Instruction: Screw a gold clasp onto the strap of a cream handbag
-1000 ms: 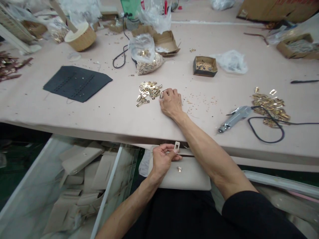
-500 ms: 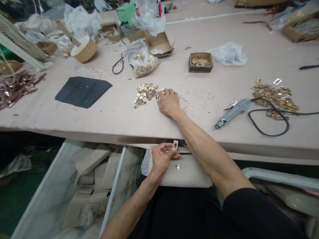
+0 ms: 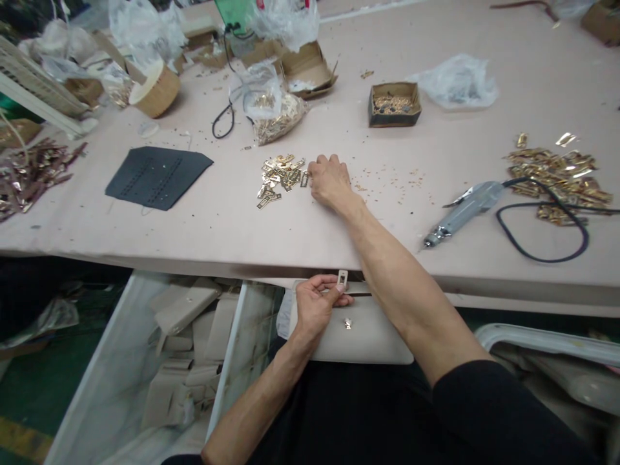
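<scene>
My right hand (image 3: 330, 181) reaches across the pink table (image 3: 194, 219), knuckles up, fingers curled at the edge of a small heap of gold metal plates (image 3: 279, 177); what its fingertips hold is hidden. My left hand (image 3: 316, 303) is below the table edge, pinching a small pale strap tab (image 3: 341, 279) of a beige leather purse (image 3: 368, 336) that lies on my lap. A small metal stud (image 3: 347, 323) sits on the purse's front.
A grey electric screwdriver (image 3: 460, 212) with black cable lies right, beside another heap of gold parts (image 3: 557, 174). A dark leather piece (image 3: 157, 174) lies left. A small box of screws (image 3: 393, 103), bags and cartons stand behind. A bin of beige purses (image 3: 184, 342) sits below left.
The view tilted slightly. My right hand shifted a little toward the plate heap. My left hand keeps its pinch on the tab.
</scene>
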Demonstrator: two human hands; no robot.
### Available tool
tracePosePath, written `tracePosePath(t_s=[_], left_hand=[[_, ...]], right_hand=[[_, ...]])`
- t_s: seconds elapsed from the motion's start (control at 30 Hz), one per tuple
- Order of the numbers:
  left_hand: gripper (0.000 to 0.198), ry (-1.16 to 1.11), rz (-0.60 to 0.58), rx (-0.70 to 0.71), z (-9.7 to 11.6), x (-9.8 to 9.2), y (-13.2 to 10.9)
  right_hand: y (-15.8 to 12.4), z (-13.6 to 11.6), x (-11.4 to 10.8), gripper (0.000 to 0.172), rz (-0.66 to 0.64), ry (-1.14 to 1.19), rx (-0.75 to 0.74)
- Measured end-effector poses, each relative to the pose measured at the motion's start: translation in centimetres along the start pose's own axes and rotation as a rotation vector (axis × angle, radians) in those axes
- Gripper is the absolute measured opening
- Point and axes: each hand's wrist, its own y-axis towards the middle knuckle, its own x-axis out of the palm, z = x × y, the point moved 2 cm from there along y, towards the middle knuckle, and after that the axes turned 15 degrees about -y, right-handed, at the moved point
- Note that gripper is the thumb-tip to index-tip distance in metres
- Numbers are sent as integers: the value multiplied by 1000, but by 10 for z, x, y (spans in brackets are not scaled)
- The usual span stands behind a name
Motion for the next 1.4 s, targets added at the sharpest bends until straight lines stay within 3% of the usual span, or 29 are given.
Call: tracePosePath(t_s=[0.37,0.6,1.0,1.13,1.27,1.4], left_hand=[[40,3,-22,7,-1,-2,2],[42,5,-20,15,-1,-2,2],[43,-25,-52,39,-6,-3,2],[43,-41,-58,46,-7,-2,2],[40,-56,-63,45,-5,-2,0],[36,-79,-66,35,-3,-5,0]], right_hand=[[-4,8,8,31,54,-2,130],[-3,12,11,32,-2,-15,70],[-13,2,-14,36,-166,45,184],[-17,-6,-21,24,-166,69,128],[-26,-13,-48,13,51,162,114],[-71,-21,-103,14,216,582,23]])
